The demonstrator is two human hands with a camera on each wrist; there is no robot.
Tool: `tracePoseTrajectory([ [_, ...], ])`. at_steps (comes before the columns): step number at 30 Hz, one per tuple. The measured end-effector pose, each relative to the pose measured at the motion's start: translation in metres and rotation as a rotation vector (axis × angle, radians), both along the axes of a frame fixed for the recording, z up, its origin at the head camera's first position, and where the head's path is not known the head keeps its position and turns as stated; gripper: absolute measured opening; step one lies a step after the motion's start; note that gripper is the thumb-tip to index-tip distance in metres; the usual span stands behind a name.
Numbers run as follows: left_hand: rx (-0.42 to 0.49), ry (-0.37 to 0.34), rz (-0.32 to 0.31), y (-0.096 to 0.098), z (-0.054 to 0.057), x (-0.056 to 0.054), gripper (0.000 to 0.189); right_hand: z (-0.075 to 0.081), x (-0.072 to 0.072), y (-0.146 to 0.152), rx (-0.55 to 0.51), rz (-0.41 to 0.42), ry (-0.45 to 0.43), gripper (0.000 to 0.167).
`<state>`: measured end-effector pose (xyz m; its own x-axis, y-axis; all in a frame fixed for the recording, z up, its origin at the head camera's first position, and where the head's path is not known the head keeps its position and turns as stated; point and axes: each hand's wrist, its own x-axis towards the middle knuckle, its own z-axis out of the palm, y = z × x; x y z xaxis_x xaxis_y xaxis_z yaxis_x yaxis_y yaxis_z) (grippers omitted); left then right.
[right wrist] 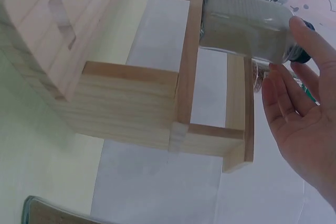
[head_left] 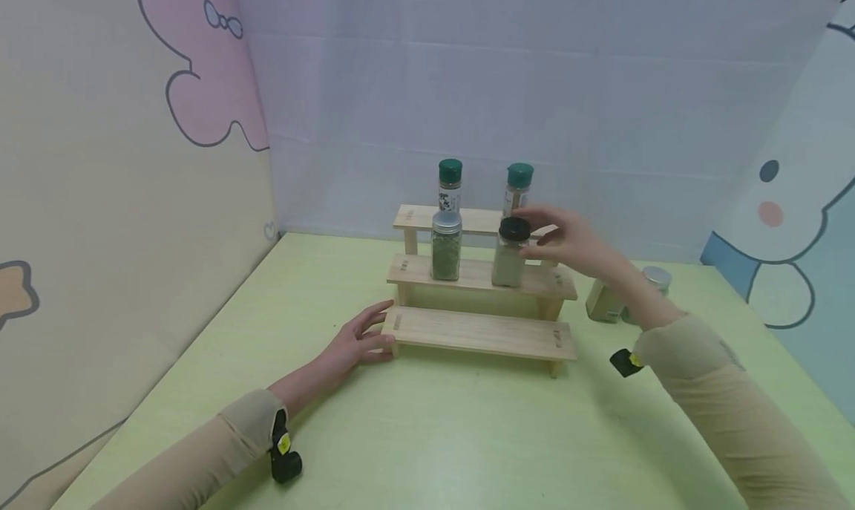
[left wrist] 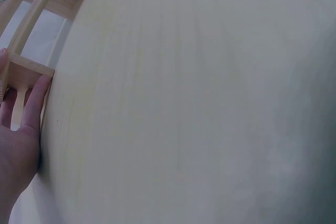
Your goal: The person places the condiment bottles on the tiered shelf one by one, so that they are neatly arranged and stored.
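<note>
A three-step wooden spice rack [head_left: 481, 330] stands on the table. At the left end of its lowest step, my left hand [head_left: 352, 347] holds the edge between thumb and fingers. My right hand [head_left: 571, 241] pinches a square glass jar [head_left: 508, 265] near its black lid, thumb on one side and fingers on the other. This jar of pale powder stands on the middle step, as the right wrist view [right wrist: 244, 27] also shows. To its left stands a jar of green dried herbs [head_left: 446, 254] with a silver lid. Two green-capped spice bottles, left [head_left: 450, 187] and right [head_left: 518, 187], occupy the top step.
Right of the rack, partly behind my right forearm, are a glass jar [head_left: 604, 302] and a silver-lidded jar [head_left: 657, 278]. A pale cloth wall [head_left: 427, 94] rises behind the table [head_left: 427, 436], with printed cloth on both sides.
</note>
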<state>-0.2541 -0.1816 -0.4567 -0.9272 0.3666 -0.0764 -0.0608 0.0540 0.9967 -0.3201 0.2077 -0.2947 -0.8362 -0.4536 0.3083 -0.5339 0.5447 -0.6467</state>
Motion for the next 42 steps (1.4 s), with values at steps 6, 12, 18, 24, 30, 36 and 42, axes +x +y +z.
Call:
tracePoseTrajectory([
  [6, 0.005, -0.004, 0.003, 0.001, 0.002, 0.001, 0.068, 0.001, 0.003, 0.023, 0.021, -0.037, 0.013, 0.059],
  [12, 0.011, -0.01, 0.014, 0.001, 0.004, 0.003, 0.068, 0.006, 0.007, 0.049, 0.021, -0.103, 0.04, 0.055],
  [18, 0.008, -0.018, 0.018, 0.001, 0.005, 0.003, 0.067, 0.003, 0.006, 0.078, 0.011, -0.18, 0.066, 0.053],
  [24, 0.009, -0.017, 0.008, 0.001, 0.005, 0.004, 0.066, -0.012, 0.004, 0.102, -0.039, -0.25, 0.129, 0.047],
  [30, 0.012, -0.021, 0.011, 0.001, 0.004, 0.003, 0.066, -0.035, 0.0, 0.122, -0.076, -0.315, 0.146, 0.043],
  [36, 0.016, -0.012, 0.0, 0.001, 0.004, 0.002, 0.067, -0.053, 0.002, 0.14, -0.054, -0.337, 0.123, 0.042],
  [42, 0.011, -0.002, -0.001, 0.0, 0.003, 0.002, 0.069, -0.065, 0.005, 0.151, -0.019, -0.311, 0.096, 0.043],
])
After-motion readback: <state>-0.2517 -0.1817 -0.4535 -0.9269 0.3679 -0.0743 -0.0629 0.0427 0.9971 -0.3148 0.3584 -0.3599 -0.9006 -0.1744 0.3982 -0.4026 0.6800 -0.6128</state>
